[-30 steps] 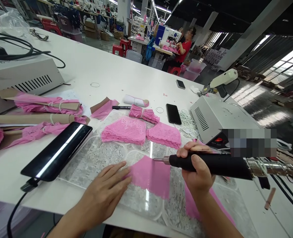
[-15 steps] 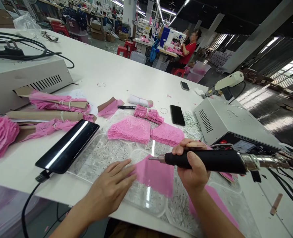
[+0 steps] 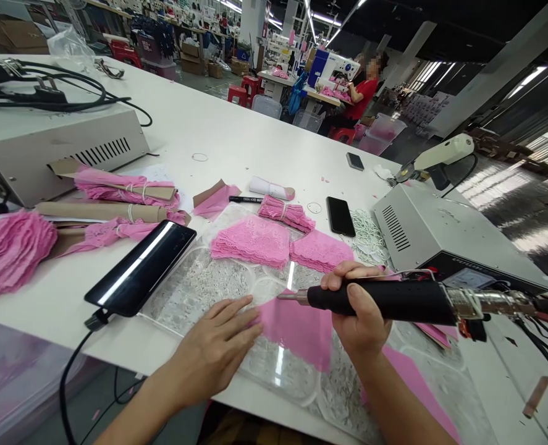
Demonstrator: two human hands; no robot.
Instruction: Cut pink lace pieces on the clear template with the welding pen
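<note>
My right hand (image 3: 361, 315) is wrapped round a black corded handpiece (image 3: 385, 301). Its thin metal tip (image 3: 288, 297) points left and lies over the upper left edge of a pink fabric piece (image 3: 296, 327); whether it touches the cloth I cannot tell. My left hand (image 3: 222, 346) rests flat with fingers stretched, fingertips on the left corner of that piece. Under the cloth is a clear plate (image 3: 199, 290) over a speckled grey surface. Beyond my hands lie two stacks of pink lace pieces (image 3: 250, 240) (image 3: 322, 250). Another pink piece (image 3: 413, 383) lies partly under my right forearm.
A vented metal box (image 3: 445, 228) with a meter stands on the right, another box (image 3: 60, 145) on the left. A tablet-like black device (image 3: 139, 269) with a cable, pink bundles (image 3: 125, 185) and a phone (image 3: 340, 216) lie on the white table. A co-worker (image 3: 364, 96) sits farther back.
The view has swung slightly left, so the table things appear farther right. Against the cloth, the handpiece tip has moved a little left along its upper edge. My left hand stays on the cloth.
</note>
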